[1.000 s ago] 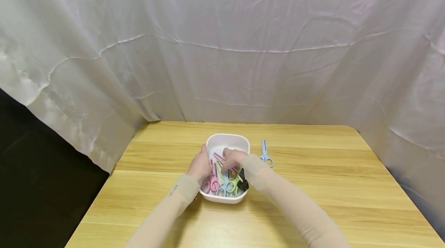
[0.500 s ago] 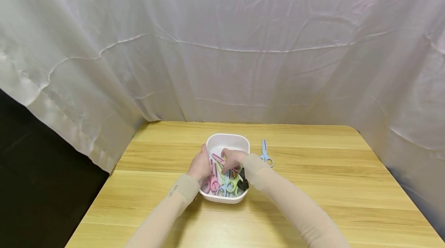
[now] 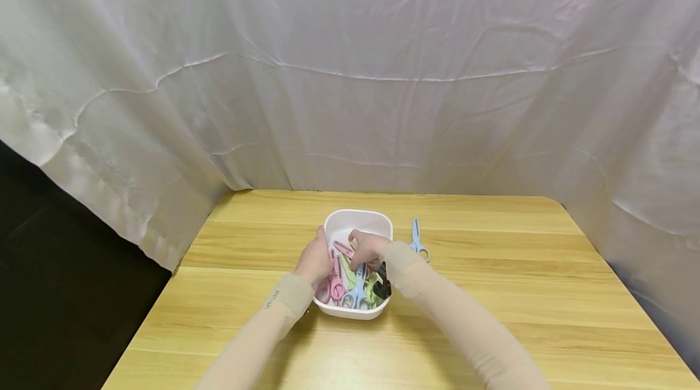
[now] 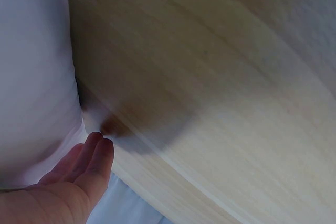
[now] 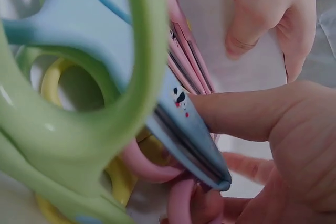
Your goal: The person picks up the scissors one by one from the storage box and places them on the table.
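In the head view, a white box (image 3: 355, 214) holds several scissors. My left hand (image 3: 315, 261) grips its left wall; the right wrist view shows that thumb (image 5: 242, 45) inside, while in the left wrist view the fingers (image 4: 97, 163) lie along the outside. My right hand (image 3: 369, 249) reaches in and pinches blue scissors (image 3: 358, 287) near the blade end, its thumb (image 5: 236, 116) partly behind the blade. Its other fingers are close to pink handle loops (image 5: 181, 200). Green scissors (image 5: 152, 72) overlap the blue pair up close, and more pink scissors (image 3: 337, 280) lie at the left.
Another pair of blue scissors (image 3: 418, 241) lies on the wooden table (image 3: 519, 280), right of the box. A yellow handle (image 5: 122, 179) shows low in the pile. A pale curtain (image 3: 350, 123) hangs behind the table.
The blue scissors in the box have shifted and now show more plainly, with the green handles pushed to the right. My right hand has moved slightly; my left hand stays on the box.
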Demonstrator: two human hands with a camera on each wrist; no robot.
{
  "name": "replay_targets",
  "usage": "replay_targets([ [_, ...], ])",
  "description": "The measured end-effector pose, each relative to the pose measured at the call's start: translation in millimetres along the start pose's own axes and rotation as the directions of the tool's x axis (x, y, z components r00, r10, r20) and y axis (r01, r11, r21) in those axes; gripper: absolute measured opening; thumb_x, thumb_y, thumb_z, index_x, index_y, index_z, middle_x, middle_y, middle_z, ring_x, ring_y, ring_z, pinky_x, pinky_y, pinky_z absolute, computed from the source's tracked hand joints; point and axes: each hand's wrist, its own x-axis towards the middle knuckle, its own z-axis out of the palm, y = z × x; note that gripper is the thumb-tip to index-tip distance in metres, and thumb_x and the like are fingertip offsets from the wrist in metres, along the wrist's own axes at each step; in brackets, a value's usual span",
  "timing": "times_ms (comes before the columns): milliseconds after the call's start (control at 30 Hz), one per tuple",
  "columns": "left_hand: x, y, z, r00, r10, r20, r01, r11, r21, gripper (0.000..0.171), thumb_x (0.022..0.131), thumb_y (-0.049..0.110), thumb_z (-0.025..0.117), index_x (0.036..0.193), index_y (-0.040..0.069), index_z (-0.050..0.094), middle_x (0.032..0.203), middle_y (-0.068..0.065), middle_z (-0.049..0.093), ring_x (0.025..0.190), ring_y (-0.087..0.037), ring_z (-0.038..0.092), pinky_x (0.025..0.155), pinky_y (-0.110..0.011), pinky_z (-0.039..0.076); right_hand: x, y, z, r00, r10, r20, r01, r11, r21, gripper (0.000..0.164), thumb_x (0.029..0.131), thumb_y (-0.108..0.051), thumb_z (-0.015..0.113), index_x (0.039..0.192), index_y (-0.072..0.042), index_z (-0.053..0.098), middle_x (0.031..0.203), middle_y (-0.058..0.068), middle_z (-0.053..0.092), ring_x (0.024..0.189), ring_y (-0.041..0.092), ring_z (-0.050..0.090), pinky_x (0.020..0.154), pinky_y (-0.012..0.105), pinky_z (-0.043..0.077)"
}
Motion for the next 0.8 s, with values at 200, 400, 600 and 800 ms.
replay_targets([
  [200,-0.7,1.4,-0.8,1.000,0.001,0.001,-0.001,1.000,0.001,0.087,0.084,-0.013,0.062,0.158,0.003,0.019,0.140,-0.030,0.055,0.123,-0.042,0.060,0.111,-0.050,0.047,5.4,2.7,-2.3,0.999,0.014,-0.036,-0.014,1.000,-0.017,0.077,0.077,-0.009,0.080,0.144,-0.008,0.042,0.108,0.010,0.059,0.087,0.021,0.058,0.068,0.027,0.056],
  [400,-0.6,2.0,-1.5,1.000,-0.003,0.005,0.003,1.000,-0.004,0.087,0.085,-0.013,0.061,0.159,0.003,0.017,0.140,-0.029,0.055,0.125,-0.042,0.059,0.113,-0.050,0.045,3.7,2.1,-5.5,0.998,-0.038,-0.043,0.033,0.992,-0.124,0.074,0.078,-0.016,0.081,0.140,-0.002,0.044,0.108,0.011,0.061,0.089,0.022,0.062,0.074,0.030,0.058],
  [600,-0.8,2.1,-2.4,1.000,-0.004,0.008,0.004,1.000,-0.013,0.089,0.084,-0.014,0.061,0.159,0.003,0.016,0.141,-0.029,0.054,0.124,-0.041,0.059,0.112,-0.050,0.047,0.4,-0.2,-7.0,0.998,-0.038,-0.049,0.029,0.986,-0.166,0.061,0.078,-0.018,0.080,0.129,0.000,0.051,0.102,0.009,0.060,0.081,0.018,0.061,0.065,0.026,0.058],
  [800,-0.8,1.1,-1.1,1.000,-0.019,0.010,0.019,1.000,-0.018,0.091,0.083,-0.016,0.060,0.160,0.003,0.015,0.144,-0.029,0.052,0.128,-0.042,0.057,0.114,-0.050,0.044,0.8,-1.9,-5.8,0.998,-0.023,-0.065,0.009,0.979,-0.206,0.029,0.078,-0.014,0.079,0.094,-0.004,0.057,0.080,0.006,0.063,0.060,0.014,0.060,0.054,0.024,0.056],
])
